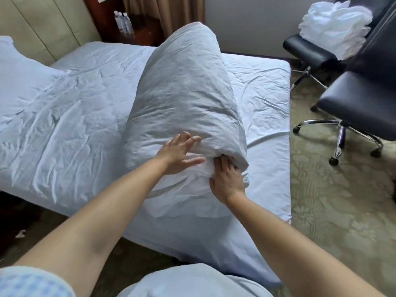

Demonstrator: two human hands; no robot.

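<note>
A long white pillow in a wrinkled case point(182, 86) lies lengthwise on the bed point(64, 99), its near end bunched and open. My left hand point(176, 154) rests flat against the near end with fingers spread. My right hand point(227, 179) has its fingers curled into the folds of the case opening, gripping the loose fabric at the pillow's near right corner.
The bed's white sheet is creased; its right edge point(288, 125) meets patterned carpet. A dark office chair point(360, 108) stands at the right, a stool with piled white linen point(334, 26) behind it. Water bottles point(123, 21) stand on a bedside table at the back.
</note>
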